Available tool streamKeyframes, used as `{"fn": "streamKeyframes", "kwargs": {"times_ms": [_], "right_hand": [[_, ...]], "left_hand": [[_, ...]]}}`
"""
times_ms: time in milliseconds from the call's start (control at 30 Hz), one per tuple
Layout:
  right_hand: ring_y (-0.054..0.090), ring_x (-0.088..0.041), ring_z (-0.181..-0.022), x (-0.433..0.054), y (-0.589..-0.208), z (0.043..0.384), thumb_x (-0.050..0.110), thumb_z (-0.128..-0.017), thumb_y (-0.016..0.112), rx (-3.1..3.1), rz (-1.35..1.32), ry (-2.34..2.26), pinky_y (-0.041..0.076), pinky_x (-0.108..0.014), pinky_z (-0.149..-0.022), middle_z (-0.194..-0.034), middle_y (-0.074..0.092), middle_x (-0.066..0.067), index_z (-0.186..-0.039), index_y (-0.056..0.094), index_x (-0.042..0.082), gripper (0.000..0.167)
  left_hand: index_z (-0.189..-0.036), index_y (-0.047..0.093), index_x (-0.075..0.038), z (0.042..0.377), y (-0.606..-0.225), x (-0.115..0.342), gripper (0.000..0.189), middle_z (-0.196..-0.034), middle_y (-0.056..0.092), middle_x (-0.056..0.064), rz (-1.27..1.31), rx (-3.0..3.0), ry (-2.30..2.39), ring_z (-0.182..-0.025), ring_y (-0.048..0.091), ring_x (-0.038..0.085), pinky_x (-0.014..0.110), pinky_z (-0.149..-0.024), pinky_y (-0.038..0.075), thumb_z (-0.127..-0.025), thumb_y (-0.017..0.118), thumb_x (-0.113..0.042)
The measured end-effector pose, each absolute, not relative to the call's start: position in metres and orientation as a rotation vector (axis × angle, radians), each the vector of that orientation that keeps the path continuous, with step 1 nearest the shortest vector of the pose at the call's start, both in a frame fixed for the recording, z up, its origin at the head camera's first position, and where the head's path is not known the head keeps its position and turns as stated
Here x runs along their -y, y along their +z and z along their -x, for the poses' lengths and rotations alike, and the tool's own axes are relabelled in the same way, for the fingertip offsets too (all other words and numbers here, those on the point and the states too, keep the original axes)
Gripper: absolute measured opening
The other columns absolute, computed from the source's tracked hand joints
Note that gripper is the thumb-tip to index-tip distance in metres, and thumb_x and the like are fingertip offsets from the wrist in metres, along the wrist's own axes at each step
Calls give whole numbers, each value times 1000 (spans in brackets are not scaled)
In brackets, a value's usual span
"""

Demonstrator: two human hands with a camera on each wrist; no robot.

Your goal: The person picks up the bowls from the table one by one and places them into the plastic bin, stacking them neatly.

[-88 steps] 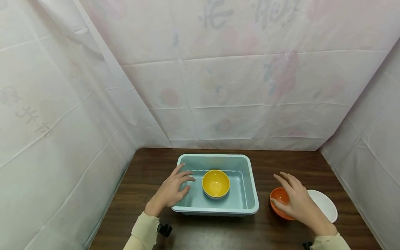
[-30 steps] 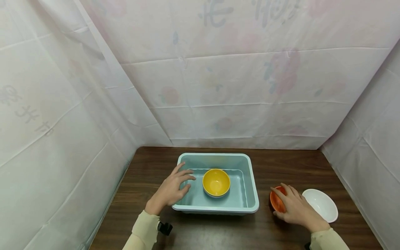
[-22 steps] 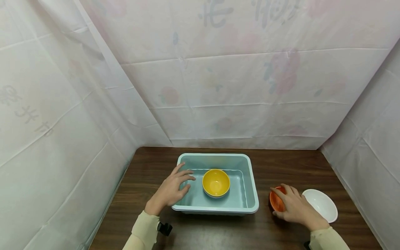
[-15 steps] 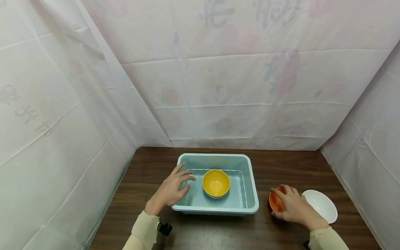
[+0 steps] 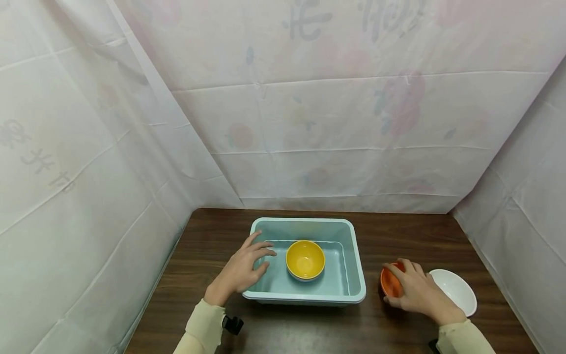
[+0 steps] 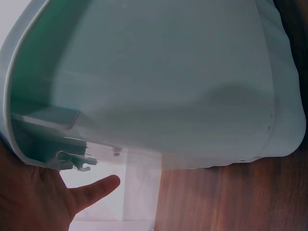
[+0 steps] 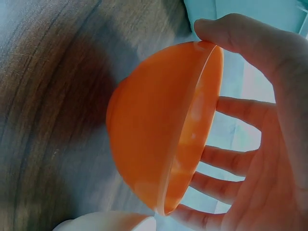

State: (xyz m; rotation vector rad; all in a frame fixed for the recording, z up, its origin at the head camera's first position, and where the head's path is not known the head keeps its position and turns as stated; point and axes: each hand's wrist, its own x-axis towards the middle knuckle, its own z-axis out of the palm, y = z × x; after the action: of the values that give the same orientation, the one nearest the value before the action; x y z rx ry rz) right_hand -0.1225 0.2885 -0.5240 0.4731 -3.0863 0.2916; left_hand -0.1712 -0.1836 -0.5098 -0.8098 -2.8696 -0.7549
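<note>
My right hand (image 5: 417, 292) grips an orange bowl (image 5: 391, 281) by its rim, on the right of the table. In the right wrist view the thumb presses one side of the orange bowl (image 7: 154, 115) and the fingers lie along the rim opposite. Whether its base touches the table, I cannot tell. A pale blue basin (image 5: 309, 298) stands mid-table with a yellow bowl (image 5: 305, 259) upright inside. My left hand (image 5: 239, 270) stays at the basin's left rim, fingers spread and holding nothing. The left wrist view has its thumb stretched out beside the basin (image 6: 168, 82).
A white bowl (image 5: 455, 291) sits just right of my right hand, partly behind it. The dark wood table (image 5: 208, 236) meets white cloth walls (image 5: 309, 147) at the back and both sides.
My right hand has come down from hovering over the orange bowl, and its thumb and fingers have closed in on the rim. My left hand, the basin and yellow bowl have stayed put.
</note>
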Motion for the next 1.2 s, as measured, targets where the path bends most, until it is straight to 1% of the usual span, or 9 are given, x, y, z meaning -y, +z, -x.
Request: {"fn": "streamKeyframes", "kwargs": {"times_ms": [167, 333, 567, 767, 967, 1200], "right_hand": [[56, -52, -113, -288, -519, 122, 53, -68, 89, 3081, -473, 288, 50, -73, -74, -132, 55, -27, -135, 65, 16, 80], [56, -51, -115, -287, -515, 122, 53, -70, 88, 3067, -467, 281, 51, -72, -75, -133, 55, -26, -136, 65, 16, 78], [55, -52, -115, -285, -506, 125, 52, -72, 87, 3045, -481, 272, 50, -71, -76, -134, 54, -28, -137, 64, 16, 77], [55, -52, -116, -285, -497, 129, 53, -73, 86, 3029, -487, 240, 50, -67, -73, -135, 54, -27, -138, 64, 18, 77], [55, -51, -117, -284, -484, 136, 56, -73, 84, 3020, -507, 207, 50, -67, -73, -136, 54, -27, -139, 62, 19, 79], [55, -52, -116, -281, -472, 141, 56, -74, 83, 2985, -523, 198, 51, -67, -76, -136, 53, -28, -140, 62, 20, 77]], "left_hand": [[-123, 75, -21, 171, -510, 184, 26, -145, 62, -3, 803, 2884, -771, -159, 22, 25, 60, -116, 41, -101, 63, -27], [-123, 75, -23, 170, -508, 184, 25, -145, 62, -3, 804, 2875, -772, -158, 23, 26, 60, -114, 42, -100, 65, -25], [-124, 75, -23, 170, -507, 183, 25, -146, 61, -2, 813, 2880, -759, -158, 23, 26, 59, -117, 40, -100, 65, -26], [-124, 75, -22, 170, -506, 183, 26, -146, 61, -2, 820, 2886, -774, -159, 22, 27, 60, -118, 38, -101, 64, -26], [-124, 75, -22, 172, -506, 184, 26, -146, 61, -2, 824, 2886, -769, -158, 23, 28, 61, -118, 38, -101, 64, -27], [-124, 75, -22, 173, -505, 183, 26, -145, 62, -1, 826, 2895, -767, -158, 23, 28, 61, -119, 37, -101, 64, -27]]}}
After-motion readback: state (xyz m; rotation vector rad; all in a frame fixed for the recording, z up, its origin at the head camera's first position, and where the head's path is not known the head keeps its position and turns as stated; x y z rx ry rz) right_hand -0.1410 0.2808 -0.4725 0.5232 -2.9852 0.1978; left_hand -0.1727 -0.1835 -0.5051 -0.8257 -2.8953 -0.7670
